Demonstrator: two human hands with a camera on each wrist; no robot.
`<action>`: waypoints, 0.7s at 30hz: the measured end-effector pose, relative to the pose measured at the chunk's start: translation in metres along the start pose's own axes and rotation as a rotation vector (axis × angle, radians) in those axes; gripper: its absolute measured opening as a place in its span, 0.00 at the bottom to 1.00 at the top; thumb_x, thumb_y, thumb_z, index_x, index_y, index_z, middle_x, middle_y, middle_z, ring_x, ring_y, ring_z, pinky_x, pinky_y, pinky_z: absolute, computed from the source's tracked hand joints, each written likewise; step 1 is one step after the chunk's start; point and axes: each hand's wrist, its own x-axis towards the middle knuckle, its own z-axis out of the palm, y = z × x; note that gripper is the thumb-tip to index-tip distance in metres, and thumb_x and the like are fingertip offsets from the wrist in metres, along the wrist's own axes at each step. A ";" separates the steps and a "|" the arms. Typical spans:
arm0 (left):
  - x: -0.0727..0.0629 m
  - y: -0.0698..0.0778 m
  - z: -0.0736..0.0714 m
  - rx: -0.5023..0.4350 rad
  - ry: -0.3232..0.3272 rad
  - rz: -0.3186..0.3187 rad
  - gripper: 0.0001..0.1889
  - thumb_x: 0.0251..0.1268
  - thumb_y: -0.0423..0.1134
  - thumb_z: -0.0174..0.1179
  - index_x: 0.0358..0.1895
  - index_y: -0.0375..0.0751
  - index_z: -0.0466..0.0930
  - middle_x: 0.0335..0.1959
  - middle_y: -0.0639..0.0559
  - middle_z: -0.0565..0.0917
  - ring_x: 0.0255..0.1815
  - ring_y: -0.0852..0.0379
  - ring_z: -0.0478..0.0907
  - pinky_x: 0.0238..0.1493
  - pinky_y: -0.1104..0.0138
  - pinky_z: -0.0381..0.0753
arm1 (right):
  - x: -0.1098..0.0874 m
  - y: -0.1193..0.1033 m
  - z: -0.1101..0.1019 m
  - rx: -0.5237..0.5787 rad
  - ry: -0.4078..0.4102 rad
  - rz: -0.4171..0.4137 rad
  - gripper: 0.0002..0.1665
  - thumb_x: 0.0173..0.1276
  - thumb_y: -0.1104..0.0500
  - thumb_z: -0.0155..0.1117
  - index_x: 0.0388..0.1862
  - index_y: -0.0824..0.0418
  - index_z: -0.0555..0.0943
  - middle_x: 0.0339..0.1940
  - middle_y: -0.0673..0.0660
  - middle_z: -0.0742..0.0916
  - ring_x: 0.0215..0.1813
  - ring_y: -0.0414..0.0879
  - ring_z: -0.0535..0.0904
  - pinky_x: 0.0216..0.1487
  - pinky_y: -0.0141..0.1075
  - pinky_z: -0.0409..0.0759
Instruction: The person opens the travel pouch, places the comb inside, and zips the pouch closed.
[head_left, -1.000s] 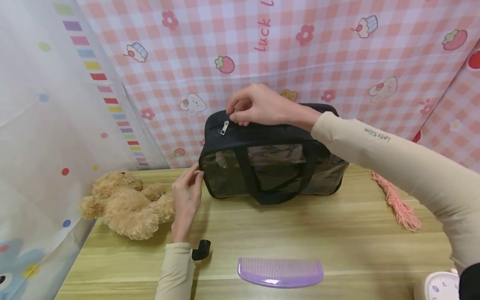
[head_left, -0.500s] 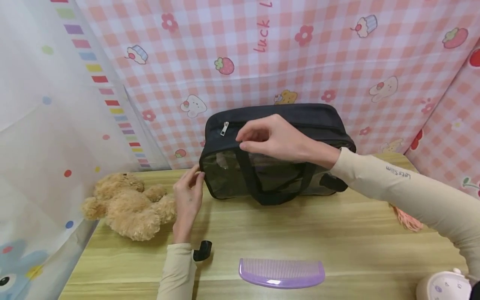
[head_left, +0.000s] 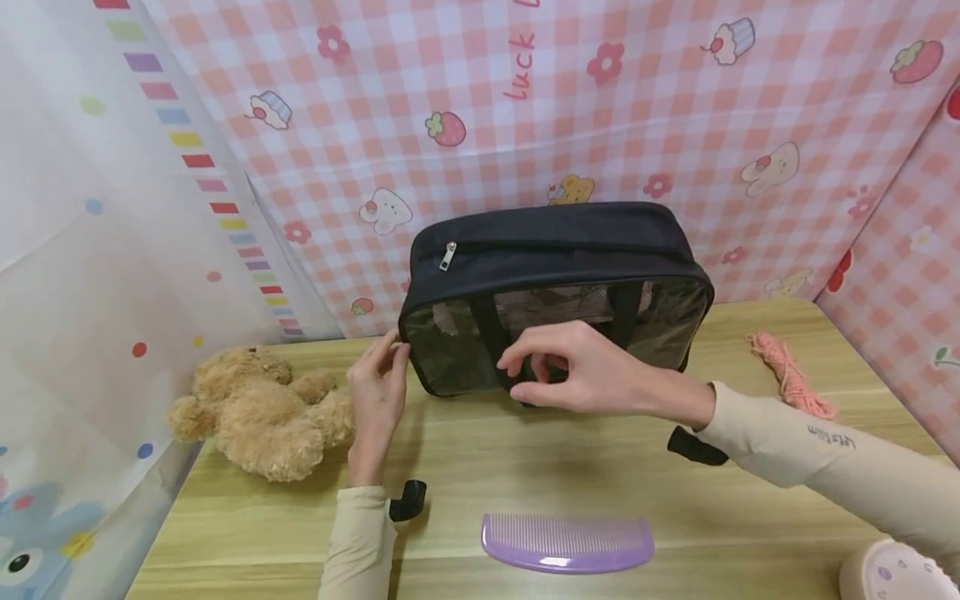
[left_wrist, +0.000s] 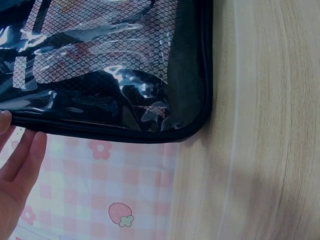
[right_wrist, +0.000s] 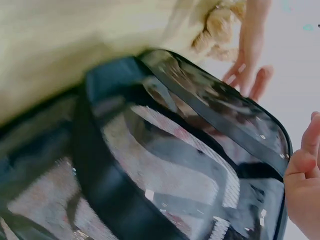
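Observation:
A black bag (head_left: 442, 350) with clear front panels stands upright near the back of the table. Its silver zip pull (head_left: 448, 256) is at the left end of the zip along the top. My left hand (head_left: 378, 392) pinches the bag's left edge; the left wrist view has the thumb over the black piping and fingers (left_wrist: 34, 155) behind it. In front of the bag hovers my right hand (head_left: 581, 371), its fingers loosely bent and thumb apart, holding nothing. It overlaps the black strap handle (right_wrist: 102, 165), which arches outward in the right wrist view.
A fluffy tan teddy bear (head_left: 266, 417) lies left of my left forearm. Nearest me is a purple comb (head_left: 566, 546). At the right are a bundle of pink cord (head_left: 791, 375) and a round whitish object (head_left: 892, 575). A checked cloth (head_left: 487, 67) hangs behind the bag.
My right hand has come away from the bag's top near the zip pull, moving down and toward me to the handle's height. The left hand has stayed on the bag's edge.

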 end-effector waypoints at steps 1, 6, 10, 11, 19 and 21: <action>0.000 0.000 0.000 0.000 0.001 0.003 0.11 0.64 0.29 0.60 0.48 0.33 0.83 0.39 0.42 0.85 0.34 0.48 0.84 0.38 0.73 0.82 | -0.005 0.002 0.003 0.004 -0.002 0.000 0.14 0.61 0.61 0.69 0.47 0.54 0.82 0.37 0.45 0.83 0.26 0.38 0.73 0.25 0.33 0.74; 0.001 0.001 0.001 0.005 0.005 0.007 0.11 0.63 0.27 0.60 0.47 0.32 0.84 0.38 0.43 0.85 0.33 0.48 0.84 0.38 0.76 0.80 | -0.026 0.008 0.016 0.018 -0.013 0.027 0.16 0.62 0.59 0.70 0.49 0.53 0.82 0.39 0.45 0.83 0.27 0.40 0.73 0.27 0.33 0.75; 0.002 0.007 0.001 0.013 0.014 0.006 0.11 0.62 0.24 0.59 0.47 0.29 0.83 0.38 0.39 0.84 0.32 0.46 0.83 0.37 0.73 0.81 | -0.041 0.015 0.026 0.007 -0.047 0.098 0.15 0.62 0.55 0.70 0.48 0.51 0.81 0.38 0.43 0.82 0.26 0.38 0.73 0.26 0.29 0.74; 0.002 0.012 0.000 0.016 0.015 0.005 0.11 0.62 0.23 0.59 0.47 0.28 0.83 0.37 0.38 0.84 0.31 0.45 0.83 0.36 0.71 0.82 | -0.045 0.016 0.029 0.007 -0.061 0.123 0.15 0.62 0.54 0.69 0.48 0.51 0.81 0.38 0.43 0.82 0.26 0.38 0.72 0.26 0.29 0.73; 0.002 0.013 0.000 0.015 0.007 -0.006 0.11 0.63 0.24 0.59 0.47 0.29 0.83 0.38 0.38 0.84 0.32 0.46 0.84 0.36 0.63 0.83 | -0.083 0.027 0.048 0.000 -0.119 0.253 0.18 0.60 0.55 0.71 0.50 0.52 0.79 0.38 0.41 0.80 0.24 0.35 0.71 0.24 0.31 0.74; 0.001 0.005 0.001 0.013 0.005 -0.012 0.11 0.64 0.27 0.59 0.48 0.31 0.83 0.38 0.41 0.85 0.33 0.49 0.84 0.37 0.67 0.83 | -0.092 0.029 0.051 0.003 -0.112 0.266 0.19 0.60 0.55 0.72 0.49 0.52 0.79 0.37 0.40 0.80 0.24 0.34 0.71 0.24 0.29 0.73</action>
